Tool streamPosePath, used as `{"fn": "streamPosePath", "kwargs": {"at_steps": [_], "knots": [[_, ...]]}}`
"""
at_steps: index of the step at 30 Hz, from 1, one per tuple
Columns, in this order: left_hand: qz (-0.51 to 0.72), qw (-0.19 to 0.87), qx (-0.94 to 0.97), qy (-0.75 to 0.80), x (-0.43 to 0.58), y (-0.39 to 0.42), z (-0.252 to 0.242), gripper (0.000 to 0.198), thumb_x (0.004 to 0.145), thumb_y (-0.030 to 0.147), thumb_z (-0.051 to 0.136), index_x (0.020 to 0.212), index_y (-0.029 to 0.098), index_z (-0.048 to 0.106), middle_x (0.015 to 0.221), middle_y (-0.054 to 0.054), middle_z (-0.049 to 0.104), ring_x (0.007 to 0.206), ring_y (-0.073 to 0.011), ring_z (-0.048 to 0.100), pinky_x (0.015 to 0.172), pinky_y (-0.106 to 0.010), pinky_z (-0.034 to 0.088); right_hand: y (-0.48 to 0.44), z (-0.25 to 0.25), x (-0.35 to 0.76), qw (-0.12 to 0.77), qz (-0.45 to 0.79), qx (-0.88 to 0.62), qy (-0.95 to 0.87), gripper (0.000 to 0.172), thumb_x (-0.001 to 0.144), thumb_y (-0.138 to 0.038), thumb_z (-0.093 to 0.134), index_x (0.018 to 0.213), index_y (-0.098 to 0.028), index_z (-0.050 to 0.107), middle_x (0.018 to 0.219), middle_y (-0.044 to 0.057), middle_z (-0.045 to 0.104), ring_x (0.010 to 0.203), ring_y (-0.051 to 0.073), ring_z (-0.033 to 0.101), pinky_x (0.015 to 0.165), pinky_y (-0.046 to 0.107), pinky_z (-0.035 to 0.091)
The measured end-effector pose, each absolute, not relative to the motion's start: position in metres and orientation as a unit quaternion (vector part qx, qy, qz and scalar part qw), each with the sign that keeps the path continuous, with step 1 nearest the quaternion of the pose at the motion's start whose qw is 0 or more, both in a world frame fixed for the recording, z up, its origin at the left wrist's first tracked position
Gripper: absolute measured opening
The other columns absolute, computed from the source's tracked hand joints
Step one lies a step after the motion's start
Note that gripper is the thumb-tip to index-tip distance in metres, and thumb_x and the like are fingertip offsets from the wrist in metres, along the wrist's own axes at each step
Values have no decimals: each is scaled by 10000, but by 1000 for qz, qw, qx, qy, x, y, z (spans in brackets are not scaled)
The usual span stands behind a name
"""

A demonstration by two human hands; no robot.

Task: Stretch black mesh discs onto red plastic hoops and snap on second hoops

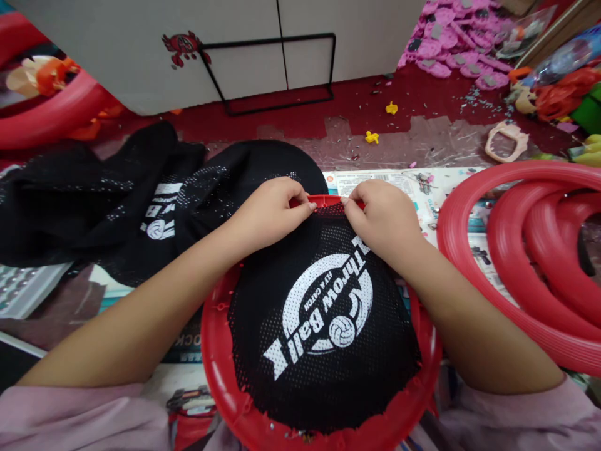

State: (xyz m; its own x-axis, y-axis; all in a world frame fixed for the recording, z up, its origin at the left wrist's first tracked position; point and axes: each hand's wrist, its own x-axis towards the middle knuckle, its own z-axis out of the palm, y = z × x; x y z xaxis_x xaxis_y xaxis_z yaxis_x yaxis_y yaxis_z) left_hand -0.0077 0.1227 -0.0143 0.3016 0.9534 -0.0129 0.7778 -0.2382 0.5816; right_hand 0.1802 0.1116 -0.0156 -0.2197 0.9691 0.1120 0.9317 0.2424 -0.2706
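Observation:
A round piece of black mesh fabric [370, 369], printed in white with "Throw Ball" and a ball, lies across a red plastic ring [216, 357] in front of me. My left hand [277, 210] is closed at the far rim, thumb and fingers pinching the fabric's edge. Just across a small gap, my right hand [385, 216] pinches the same edge. Between them a strip of the ring's far rim shows. Small pegs stick up along the ring, and the mesh edge reaches several of them on the left and near sides.
More black printed mesh [117, 213] lies heaped at left, by a grey tray of small metal pieces [28, 285]. Several red rings [453, 225] are stacked at right. Behind are a white panel [248, 69], pink plastic parts [436, 37] and yellow bits [372, 137].

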Motion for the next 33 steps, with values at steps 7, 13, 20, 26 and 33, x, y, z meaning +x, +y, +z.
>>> {"fn": "streamPosePath", "kwargs": {"at_steps": [7, 13, 20, 26, 33], "knots": [[173, 242, 765, 571, -8, 124, -13, 165, 765, 265, 551, 658, 151, 607, 788, -38, 658, 730, -169, 578, 682, -301, 443, 113, -19, 176, 111, 38, -613, -782, 235, 888, -249, 469, 841, -142, 672, 909, 107, 693, 843, 247, 604, 647, 324, 313], [195, 234, 799, 518, -10, 123, -17, 146, 802, 237, 535, 830, 136, 636, 889, -59, 649, 860, -203, 598, 813, -351, 474, 113, -17, 174, 85, 37, -617, -781, 240, 872, -222, 453, 848, -150, 680, 914, 100, 697, 824, 234, 609, 621, 320, 293], [142, 182, 890, 394, -16, 118, -21, 339, 886, 263, 452, 1148, 227, 665, 1190, -99, 520, 1112, -251, 516, 1014, -446, 405, 114, -15, 170, 71, 43, -626, -775, 260, 874, -212, 437, 862, -143, 688, 914, 109, 698, 813, 235, 610, 603, 318, 282], [133, 227, 864, 430, -16, 120, -8, 344, 870, 291, 478, 1153, 163, 626, 1215, -118, 533, 1142, -231, 529, 1023, -377, 418, 109, -9, 183, 124, 111, -570, -804, 209, 874, -223, 467, 891, -135, 655, 935, 105, 673, 849, 232, 595, 672, 312, 355], [30, 162, 850, 500, -25, 117, 16, 439, 865, 350, 474, 1274, 203, 532, 1244, -89, 623, 1130, -268, 581, 983, -386, 438, 80, 33, 190, 40, 126, -585, -800, 285, 889, -377, 518, 769, -168, 670, 775, 90, 673, 697, 219, 580, 606, 321, 338]]}}
